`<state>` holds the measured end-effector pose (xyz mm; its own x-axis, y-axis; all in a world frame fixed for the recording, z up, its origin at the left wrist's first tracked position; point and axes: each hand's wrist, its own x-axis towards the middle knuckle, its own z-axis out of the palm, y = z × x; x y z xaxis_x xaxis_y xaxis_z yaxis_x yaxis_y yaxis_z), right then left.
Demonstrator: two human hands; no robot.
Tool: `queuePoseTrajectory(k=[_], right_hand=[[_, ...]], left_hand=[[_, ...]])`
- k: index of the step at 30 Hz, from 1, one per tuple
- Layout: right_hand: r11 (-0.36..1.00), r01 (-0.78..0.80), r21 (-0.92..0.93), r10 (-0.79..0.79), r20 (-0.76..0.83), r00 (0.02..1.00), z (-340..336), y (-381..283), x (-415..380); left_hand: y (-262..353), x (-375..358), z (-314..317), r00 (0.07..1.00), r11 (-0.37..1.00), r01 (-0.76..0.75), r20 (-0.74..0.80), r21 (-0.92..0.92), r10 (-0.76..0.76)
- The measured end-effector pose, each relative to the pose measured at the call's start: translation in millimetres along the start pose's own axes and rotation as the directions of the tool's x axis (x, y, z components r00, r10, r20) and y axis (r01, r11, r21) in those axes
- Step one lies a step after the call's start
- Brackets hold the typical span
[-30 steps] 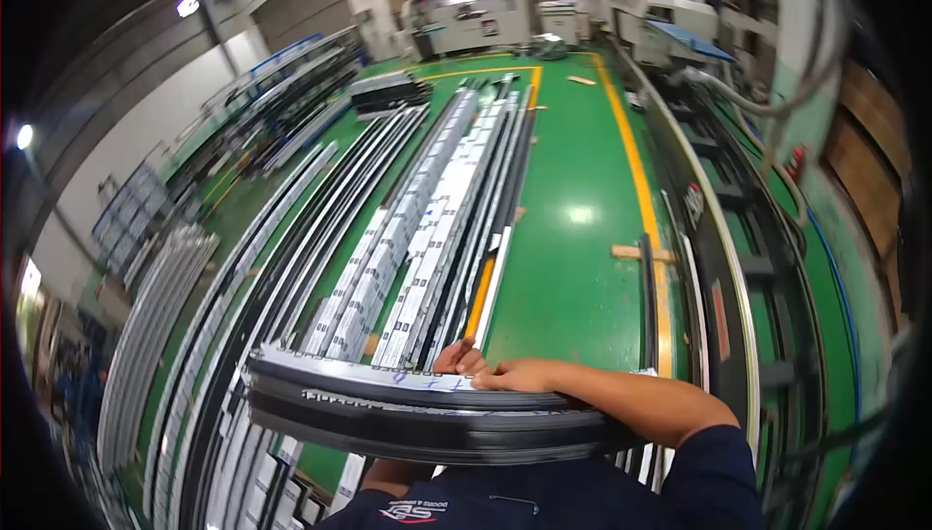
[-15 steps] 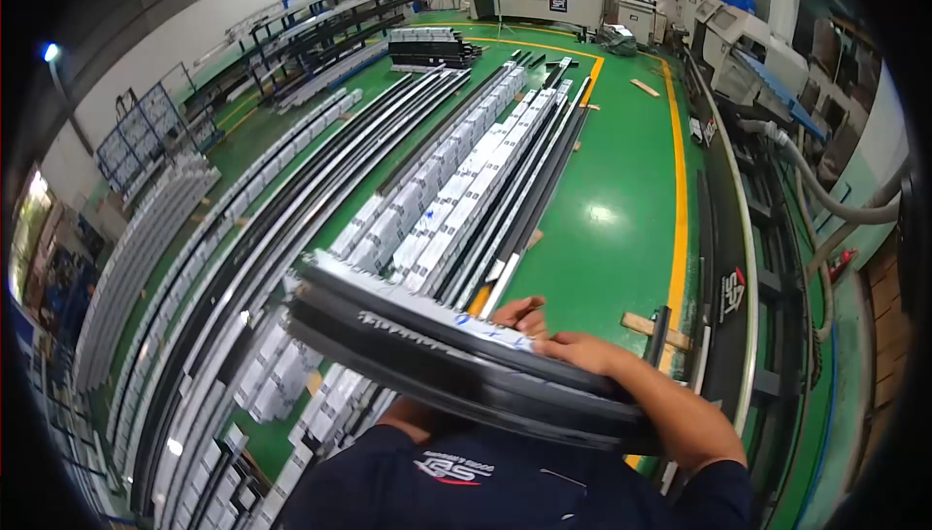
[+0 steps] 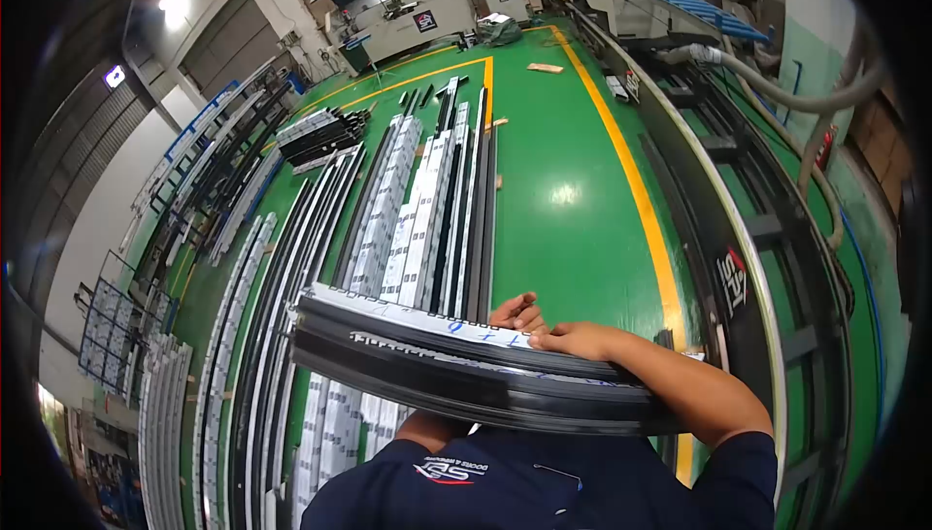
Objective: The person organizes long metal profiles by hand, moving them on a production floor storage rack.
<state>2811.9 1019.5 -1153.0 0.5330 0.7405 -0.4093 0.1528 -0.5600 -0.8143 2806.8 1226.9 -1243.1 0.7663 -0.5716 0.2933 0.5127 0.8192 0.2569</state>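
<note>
Across my chest lies a bundle of dark aluminium profiles (image 3: 466,380), with white film and blue handwritten marks along its upper face. My right hand (image 3: 581,341) is closed over the top of the bundle, its fingers bent onto the film side. Only the curled fingers of my left hand (image 3: 519,314) show past the far edge. The left forearm (image 3: 430,428) passes beneath the profiles, so the bundle rests between arm and fingers; the palm is hidden.
Long film-wrapped profiles (image 3: 413,229) lie in rows on the green floor (image 3: 558,239). A black machine rail (image 3: 714,229) runs along the right. Loaded racks (image 3: 209,156) stand at left, and a large machine (image 3: 403,20) is at the back. A wood block (image 3: 545,68) lies on the floor.
My view has turned to the right, so the floor rows shift left and stand more upright. The bundle stays held in both hands, its right end slightly higher.
</note>
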Motion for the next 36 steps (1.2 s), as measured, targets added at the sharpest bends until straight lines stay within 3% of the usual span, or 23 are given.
queuePoseTrajectory(k=[1,2,5,9,13,19,21,27,29,31,33,36], right_hand=[[0.998,-0.042,-0.052,0.042,-0.010,0.999,-12.3,6.6,15.1],[0.999,0.021,-0.026,-0.020,0.038,0.999,-29.1,-12.1,8.0],[0.992,0.073,-0.100,-0.060,0.127,0.990,-54.9,2.1,44.1],[0.964,0.095,-0.249,-0.036,0.230,0.972,-108.6,12.8,93.9],[0.964,0.066,-0.258,0.003,0.258,0.966,-156.1,0.9,104.0],[0.966,0.050,-0.254,0.001,0.199,0.980,-237.9,28.6,174.3],[0.974,0.027,-0.226,0.013,0.171,0.985,-267.3,23.1,183.9],[0.994,-0.070,-0.080,0.074,0.056,0.996,-329.2,-0.3,199.1],[0.996,-0.078,-0.038,0.076,-0.055,0.996,-365.1,8.5,232.7],[0.998,0.031,-0.062,-0.027,0.066,0.997,-378.0,16.3,260.8],[0.997,0.000,-0.073,0.002,0.038,0.999,-397.4,18.6,288.8],[0.979,0.066,-0.193,-0.039,0.143,0.989,-448.1,9.2,321.1]], left_hand=[[6.9,10.2,-7.4,0.998,0.998,-0.058,0.013,0.015,0.058],[14.9,17.3,-12.2,0.996,0.996,-0.080,0.039,0.029,0.078],[21.8,20.5,-16.4,0.981,0.983,-0.181,-0.067,0.041,0.183],[39.2,61.6,-25.7,0.942,0.944,-0.322,-0.080,0.065,0.327],[61.2,90.2,-63.3,0.941,0.937,-0.337,0.021,0.097,0.337],[119.2,173.6,-110.0,0.933,0.936,-0.340,-0.093,0.086,0.348],[144.8,203.6,-89.6,0.916,0.948,-0.304,-0.244,0.091,0.317],[214.4,279.0,-100.6,0.984,0.992,-0.118,-0.126,0.053,0.124],[255.1,319.2,-126.7,0.995,0.999,-0.040,-0.095,0.034,0.043],[268.2,325.6,-147.2,0.995,0.996,-0.085,-0.059,0.018,0.086],[288.2,333.8,-157.6,0.985,0.990,-0.131,-0.110,0.046,0.136],[313.9,355.0,-182.3,0.965,0.969,-0.235,-0.102,0.080,0.243]])
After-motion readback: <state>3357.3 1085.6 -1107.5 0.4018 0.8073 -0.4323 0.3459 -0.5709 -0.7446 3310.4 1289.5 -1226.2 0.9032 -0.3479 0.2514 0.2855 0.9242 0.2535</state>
